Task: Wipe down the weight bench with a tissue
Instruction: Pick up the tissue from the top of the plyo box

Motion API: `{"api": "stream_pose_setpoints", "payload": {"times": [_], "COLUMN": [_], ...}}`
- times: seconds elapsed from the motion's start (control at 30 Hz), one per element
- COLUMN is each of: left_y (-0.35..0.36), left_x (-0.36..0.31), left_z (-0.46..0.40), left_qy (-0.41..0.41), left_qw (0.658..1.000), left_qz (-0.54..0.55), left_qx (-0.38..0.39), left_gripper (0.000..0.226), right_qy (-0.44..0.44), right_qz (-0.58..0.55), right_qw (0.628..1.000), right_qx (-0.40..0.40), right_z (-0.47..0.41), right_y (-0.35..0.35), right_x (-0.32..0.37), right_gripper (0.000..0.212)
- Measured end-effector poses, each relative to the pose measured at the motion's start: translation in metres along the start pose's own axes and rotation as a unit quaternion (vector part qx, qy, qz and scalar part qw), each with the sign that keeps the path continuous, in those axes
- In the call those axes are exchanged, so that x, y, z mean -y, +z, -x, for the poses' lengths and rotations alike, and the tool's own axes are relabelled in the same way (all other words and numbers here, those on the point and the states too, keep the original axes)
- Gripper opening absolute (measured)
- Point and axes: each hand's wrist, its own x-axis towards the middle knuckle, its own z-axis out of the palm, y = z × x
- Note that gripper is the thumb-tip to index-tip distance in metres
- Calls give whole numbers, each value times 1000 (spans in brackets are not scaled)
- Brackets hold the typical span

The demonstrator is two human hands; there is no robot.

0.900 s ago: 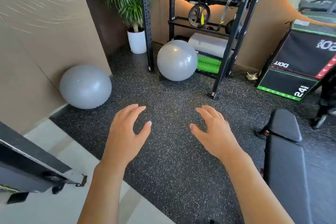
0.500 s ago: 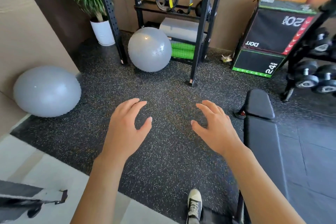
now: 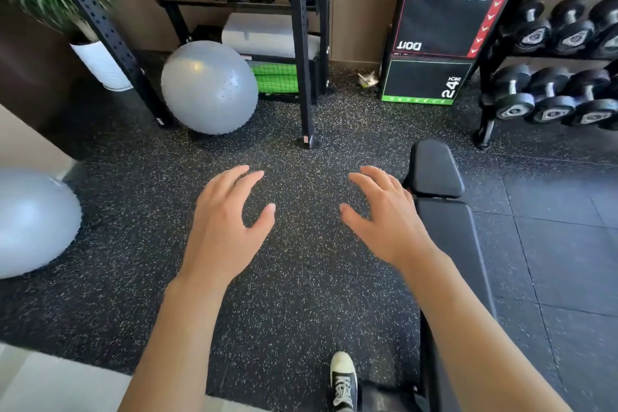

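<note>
Weight bench (image 3: 444, 231): lying lengthwise just right of right hand (image 3: 384, 221), nearer it.
Left hand (image 3: 224, 227): hanging relaxed, empty.
Right hand: likewise released.

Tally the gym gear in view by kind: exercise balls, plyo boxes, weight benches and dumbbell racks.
Grey exercise balls: 2, one by the shelf unit, one at the left edge
Plyo boxes: 1
Weight benches: 1
Dumbbell racks: 1
Total: 5
</note>
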Motion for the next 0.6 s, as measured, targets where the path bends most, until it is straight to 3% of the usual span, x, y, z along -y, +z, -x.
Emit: {"api": "stream_pose_setpoints", "payload": {"times": [0.23,0.6], "left_y": [15,0], "left_x": [8,91], "left_z": [-47,-136], "left_qy": [3,9], "left_qw": [1000,1000], "left_qz": [4,18], "left_qx": [6,-8], "left_gripper": [52,52], "right_qy": [10,-4], "right_qz": [-14,14], "right_qw": [1000,1000], "right_qx": [-10,-17], "right_z": [-53,-163], "right_y": [0,25], "right_x": [-13,44], "right_gripper": [62,64]}}
